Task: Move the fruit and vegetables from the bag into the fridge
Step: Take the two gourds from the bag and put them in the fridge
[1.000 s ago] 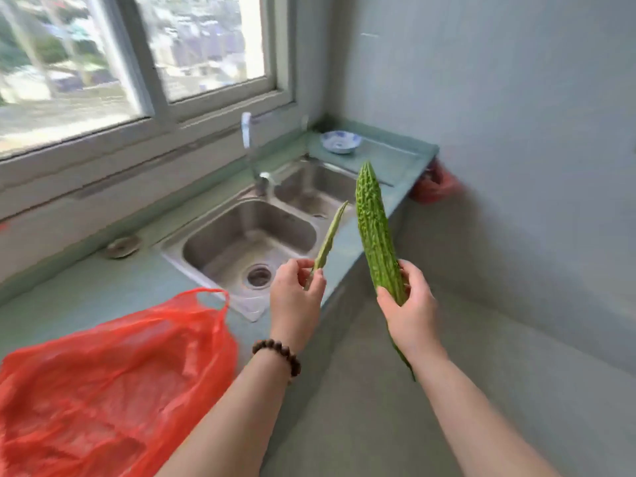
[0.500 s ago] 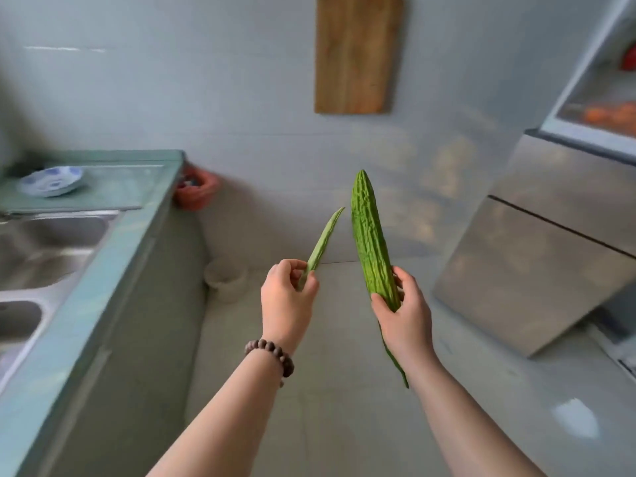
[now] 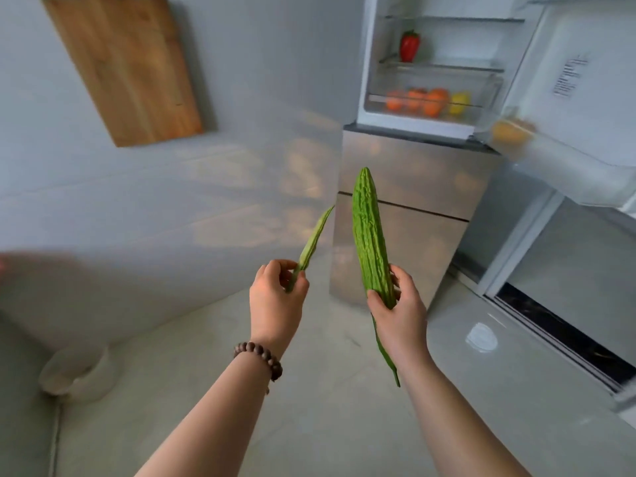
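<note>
Right hand (image 3: 401,313) grip on bitter gourd (image 3: 370,235); left hand (image 3: 275,299) pinches slim pod (image 3: 311,247); fridge (image 3: 406,208) ahead

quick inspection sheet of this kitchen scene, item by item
surface: grey floor, nothing lying between the person and the fridge
job's things: large bitter gourd held upright; thin green pod tilted; open fridge with a red pepper on a shelf, orange fruit and a yellow fruit in the drawer below
clutter: white bowl on the floor by the wall
grips: left hand pinches the pod; right hand holds the gourd low down
cables: nothing seen
surroundings: wooden cutting board on the wall; fridge door swung open
</note>
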### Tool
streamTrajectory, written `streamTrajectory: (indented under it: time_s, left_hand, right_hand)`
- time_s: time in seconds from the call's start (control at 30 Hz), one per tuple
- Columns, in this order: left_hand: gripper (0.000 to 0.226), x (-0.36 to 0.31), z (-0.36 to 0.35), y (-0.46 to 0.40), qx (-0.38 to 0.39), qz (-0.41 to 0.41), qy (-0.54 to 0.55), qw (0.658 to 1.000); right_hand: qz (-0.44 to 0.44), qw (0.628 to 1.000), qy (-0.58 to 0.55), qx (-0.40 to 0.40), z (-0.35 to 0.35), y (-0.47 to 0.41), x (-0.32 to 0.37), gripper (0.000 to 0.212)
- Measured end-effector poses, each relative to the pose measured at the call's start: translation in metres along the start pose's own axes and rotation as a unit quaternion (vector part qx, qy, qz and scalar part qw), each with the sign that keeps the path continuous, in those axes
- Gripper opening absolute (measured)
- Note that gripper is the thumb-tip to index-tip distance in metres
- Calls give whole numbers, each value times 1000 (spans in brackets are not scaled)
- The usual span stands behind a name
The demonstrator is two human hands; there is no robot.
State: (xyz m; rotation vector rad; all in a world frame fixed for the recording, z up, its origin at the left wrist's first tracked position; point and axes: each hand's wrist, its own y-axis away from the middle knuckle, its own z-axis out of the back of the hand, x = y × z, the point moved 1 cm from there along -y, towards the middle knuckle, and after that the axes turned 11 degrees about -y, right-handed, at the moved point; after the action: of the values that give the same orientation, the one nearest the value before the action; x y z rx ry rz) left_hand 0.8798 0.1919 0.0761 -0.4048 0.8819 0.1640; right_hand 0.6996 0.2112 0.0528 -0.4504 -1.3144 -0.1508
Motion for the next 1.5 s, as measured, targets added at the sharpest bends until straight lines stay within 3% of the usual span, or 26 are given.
streamTrajectory:
  time_s: [0.27,0.6,0.97,1.27,1.5]
  left_hand:
    - [7,-37,-98,-108,41,-50,44,997]
    - [4,-91,-206,-329,75,-120,107,984]
    - [8,-176,-306,-500,68,-208,128,967]
    - [6,-259,-381,-621,20,-297,132,945]
    - [8,-319,-410,-693,37,-390,43,919]
  right_hand:
    - [13,999,6,-47,11,-124,-28,51]
    - [65,987,-3,-146,-20,-354,-10,36]
    - [109,963,121,-216,20,-563,15,34]
    - [74,951,248,-170,75,-748,57,29]
    - [15,936,308,-171,92,-878,57,28]
